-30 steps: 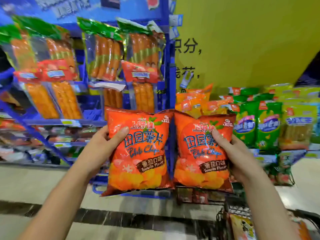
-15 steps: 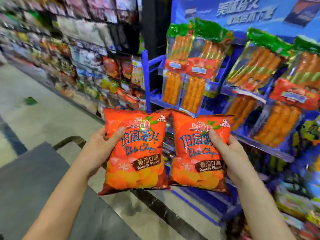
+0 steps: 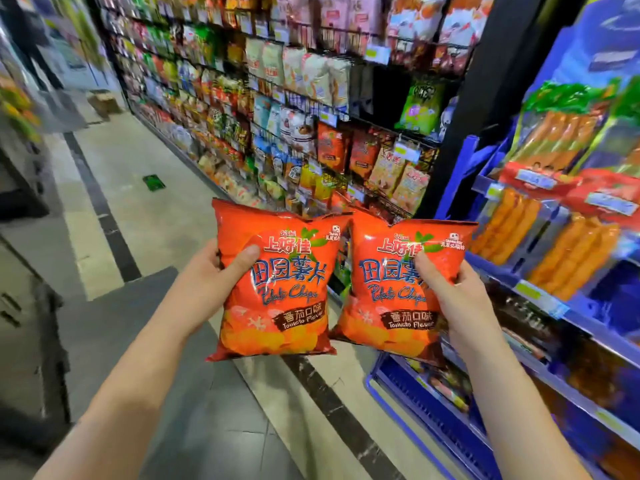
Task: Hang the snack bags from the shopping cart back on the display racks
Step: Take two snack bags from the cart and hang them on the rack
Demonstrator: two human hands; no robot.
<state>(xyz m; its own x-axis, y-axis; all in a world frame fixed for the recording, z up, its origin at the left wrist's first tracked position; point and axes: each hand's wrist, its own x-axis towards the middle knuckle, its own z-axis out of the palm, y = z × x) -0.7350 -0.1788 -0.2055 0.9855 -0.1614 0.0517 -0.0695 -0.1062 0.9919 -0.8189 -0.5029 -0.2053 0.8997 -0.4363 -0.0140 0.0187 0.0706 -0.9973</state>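
Two orange tomato-flavour potato chip bags are held up side by side in front of me. My left hand (image 3: pixel 211 282) grips the left chip bag (image 3: pixel 277 306) by its left edge, thumb on the front. My right hand (image 3: pixel 457 296) grips the right chip bag (image 3: pixel 384 306) by its right edge. Their top corners touch. Behind them runs a long wire display rack (image 3: pixel 311 109) hung with many snack bags, receding to the upper left. The shopping cart is out of view.
A blue shelf unit (image 3: pixel 540 292) with packs of orange sausages (image 3: pixel 568 254) stands close on the right. A black pillar (image 3: pixel 485 84) separates it from the rack. The tiled aisle floor (image 3: pixel 145 209) stretches ahead to the left; a dark unit (image 3: pixel 24 306) stands at left.
My view has swung left, from the blue sausage shelf and yellow wall to the long snack rack down the aisle. Both hands keep holding the chip bags the same way.
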